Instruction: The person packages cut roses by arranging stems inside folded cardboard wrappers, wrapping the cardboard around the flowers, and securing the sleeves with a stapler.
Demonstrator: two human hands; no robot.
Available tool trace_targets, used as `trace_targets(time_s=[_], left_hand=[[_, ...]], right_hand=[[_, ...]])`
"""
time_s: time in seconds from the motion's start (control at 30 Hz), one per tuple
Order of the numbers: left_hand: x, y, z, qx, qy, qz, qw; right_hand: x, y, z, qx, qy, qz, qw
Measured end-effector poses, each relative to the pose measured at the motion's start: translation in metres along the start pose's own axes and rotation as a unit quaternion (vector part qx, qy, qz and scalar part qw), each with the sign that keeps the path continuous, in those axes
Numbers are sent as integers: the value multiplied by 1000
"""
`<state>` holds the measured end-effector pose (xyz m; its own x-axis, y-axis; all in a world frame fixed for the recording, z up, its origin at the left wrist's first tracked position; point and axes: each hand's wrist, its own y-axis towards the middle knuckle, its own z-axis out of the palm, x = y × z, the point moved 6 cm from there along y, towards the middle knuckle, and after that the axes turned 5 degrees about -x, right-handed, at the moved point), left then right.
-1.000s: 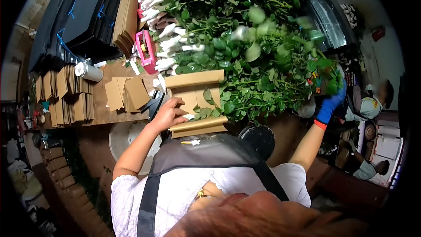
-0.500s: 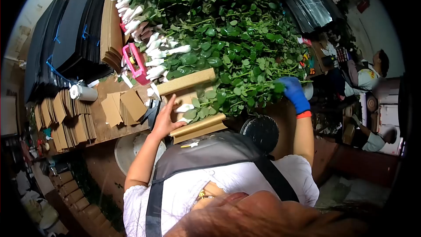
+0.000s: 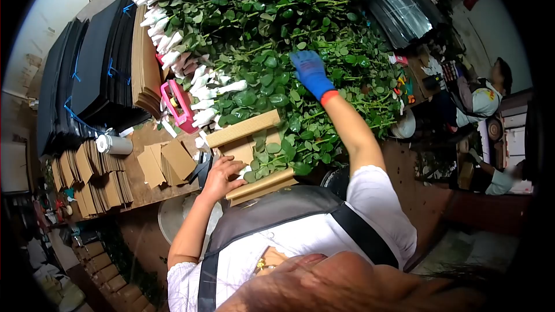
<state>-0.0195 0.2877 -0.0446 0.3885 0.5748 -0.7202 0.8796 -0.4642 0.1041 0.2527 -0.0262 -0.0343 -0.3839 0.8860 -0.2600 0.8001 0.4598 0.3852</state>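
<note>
My bare left hand (image 3: 224,178) rests at the left end of a folded corrugated cardboard wrap (image 3: 243,128), fingers stretched and thumb apart. Leafy stems (image 3: 276,159) lie in the wrap, and a white-covered flower head shows partly beside my fingers. Stretched over the large pile of green stems (image 3: 248,40), my right hand in a blue glove (image 3: 313,74) touches the leaves. Its fingers look extended, with the tips partly among the foliage. White-sleeved flower heads (image 3: 203,92) line the pile's left side.
A pink tool (image 3: 177,106), a white lidded cup (image 3: 114,144) and cardboard pieces (image 3: 167,163) are on the table's left part. Black sheet stacks (image 3: 107,63) stand behind them. Dark plastic sleeves (image 3: 402,3) lie at the upper right. Other people (image 3: 483,101) are at the right.
My right hand has left the stem ends at the right and moved left and up, over the pile. My left hand has shifted slightly down at the wrap's edge.
</note>
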Motion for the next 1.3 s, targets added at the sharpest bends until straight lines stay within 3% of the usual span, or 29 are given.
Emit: trace_targets(time_s=[0.03, 0.13, 0.17, 0.23, 0.33, 0.43, 0.47, 0.57, 0.6, 0.7, 0.77, 0.8, 0.83, 0.87, 0.9, 0.97, 1.07, 1.2, 1.3], left_hand=[[0, 0, 0, 0, 3, -2, 1000], [2, -3, 0, -2, 5, -11, 1000], [3, -3, 1, -4, -1, -15, 1000], [5, -2, 2, -8, 2, -5, 1000], [-2, 0, -3, -14, 7, -3, 1000], [4, -2, 0, -10, 4, -9, 1000], [5, -2, 2, -8, -8, -4, 1000], [3, -3, 0, -11, 9, -8, 1000], [1, -2, -1, -11, 13, -8, 1000], [7, -4, 3, -10, -9, -8, 1000], [5, -4, 2, -10, -12, -11, 1000], [4, -5, 2, -12, -7, -11, 1000], [4, -4, 1, -14, -1, -8, 1000], [3, -3, 0, -10, 1, -11, 1000], [3, -2, 1, -12, -2, -7, 1000], [4, -3, 2, -16, -8, -3, 1000], [0, -2, 0, -13, -5, -5, 1000], [-1, -1, 2, -6, -10, -9, 1000], [-1, -1, 1, -3, 1, -11, 1000]], right_hand=[[1, 3, 36, 15, -68, -5, 998], [-13, 38, 15, 213, -47, 126, 968], [-16, 50, -23, 79, -28, 125, 989], [-20, 50, -97, -186, 17, 111, 976], [-22, 57, -74, 132, 92, -37, 986], [-48, 77, -130, 60, 13, 37, 997], [-59, 65, -145, -159, 81, 46, 983], [-48, 56, -129, -68, 126, 74, 987], [-43, 54, -125, 28, 35, 41, 998], [-47, 22, -144, -265, 50, 39, 962], [-28, 11, -121, -222, 136, 76, 962], [-11, -1, -101, -158, 119, 89, 976], [2, -23, -61, -57, 105, 172, 978], [10, -43, -27, 3, 168, 133, 977], [32, -63, -10, 50, 62, -66, 995], [53, -74, -51, 108, 50, -94, 988], [49, -67, -66, 238, 125, -8, 963], [36, -28, -98, 167, 12, -21, 986], [35, -39, -47, 193, -45, -77, 977]])
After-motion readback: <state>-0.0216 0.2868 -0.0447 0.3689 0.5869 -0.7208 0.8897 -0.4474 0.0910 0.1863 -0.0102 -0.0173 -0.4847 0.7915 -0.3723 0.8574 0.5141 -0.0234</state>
